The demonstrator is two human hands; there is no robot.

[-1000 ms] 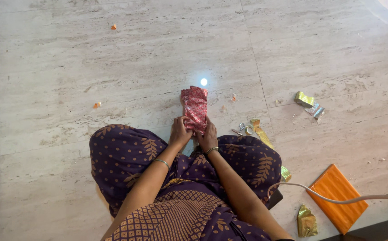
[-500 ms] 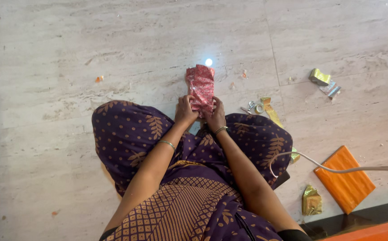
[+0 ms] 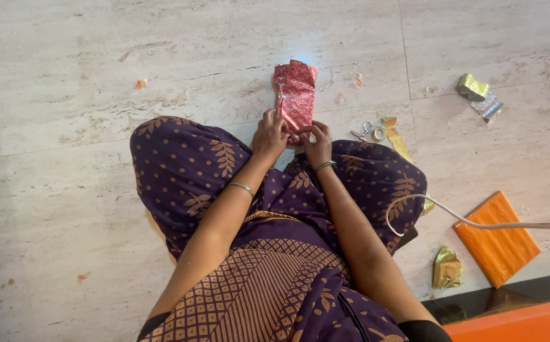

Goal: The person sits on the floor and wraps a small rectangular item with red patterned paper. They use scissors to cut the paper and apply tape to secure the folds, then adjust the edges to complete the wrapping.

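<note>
I sit cross-legged on a pale marble floor (image 3: 98, 57). A small parcel in shiny red patterned wrapping paper (image 3: 295, 92) lies on the floor just past my knees, its far end crumpled open. My left hand (image 3: 270, 134) grips the parcel's near left edge. On the near right edge my right hand (image 3: 317, 140) pinches the paper. Both wrists wear thin bangles.
Small scissors (image 3: 362, 131) and a tape roll (image 3: 379, 133) lie right of the parcel beside a gold paper strip (image 3: 396, 136). Gold and silver scraps (image 3: 477, 94) sit far right. An orange wrapped flat box (image 3: 496, 237), crumpled gold paper (image 3: 446, 268) and a white cable (image 3: 477, 223) lie at my right.
The view has shifted, so the parcel and hands appear higher and further right in frame. My hands keep their hold on the parcel's near end, with fingers slightly adjusted.
</note>
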